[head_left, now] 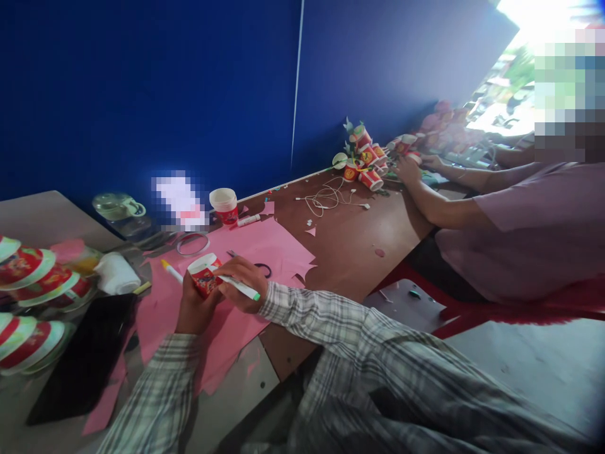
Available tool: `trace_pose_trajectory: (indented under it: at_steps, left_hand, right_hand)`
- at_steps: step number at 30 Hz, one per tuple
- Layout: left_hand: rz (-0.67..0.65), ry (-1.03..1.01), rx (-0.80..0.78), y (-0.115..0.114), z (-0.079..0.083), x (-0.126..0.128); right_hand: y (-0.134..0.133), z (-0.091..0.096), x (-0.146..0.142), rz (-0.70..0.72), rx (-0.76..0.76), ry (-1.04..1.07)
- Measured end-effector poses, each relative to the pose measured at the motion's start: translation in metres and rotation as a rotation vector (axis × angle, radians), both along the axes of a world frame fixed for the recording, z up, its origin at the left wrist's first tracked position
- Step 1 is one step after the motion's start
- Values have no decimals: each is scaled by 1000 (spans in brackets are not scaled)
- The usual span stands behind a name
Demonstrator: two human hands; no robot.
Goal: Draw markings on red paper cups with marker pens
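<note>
My left hand (193, 308) is closed around a small red and white paper cup (205, 275) held over a pink paper sheet (265, 246). My right hand (243, 279) grips a white marker with a green end (242, 288), its tip against the cup. Both sleeves are plaid. A second white marker with a yellow tip (171, 271) lies on the pink sheet just left of the cup. Black-handled scissors (258, 266) lie partly hidden behind my right hand.
Stacked red paper cups (33, 284) and a white tape roll (116, 273) sit at left beside a black tablet (89, 353). Another cup (224, 205), a marker (248, 220), a white cable (326, 197) and a cup pile (363, 161) lie farther back. A seated person's arms (439, 195) rest at right.
</note>
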State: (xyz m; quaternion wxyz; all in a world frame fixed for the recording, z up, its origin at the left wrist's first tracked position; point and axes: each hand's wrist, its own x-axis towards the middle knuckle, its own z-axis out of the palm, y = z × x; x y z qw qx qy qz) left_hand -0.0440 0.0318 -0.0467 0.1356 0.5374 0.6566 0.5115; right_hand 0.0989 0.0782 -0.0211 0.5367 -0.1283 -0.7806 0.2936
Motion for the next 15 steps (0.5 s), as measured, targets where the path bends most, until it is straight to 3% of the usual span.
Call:
trace_pose_trajectory:
  at_steps: [4,15]
  left_hand:
    - [35,-8,-28,0,0,-1]
    - [-77,-190,30,4,2,1]
  right_hand:
    - [2,-3,-2,-6,-20,1]
    - [4,-4,-3,-26,-64,-12]
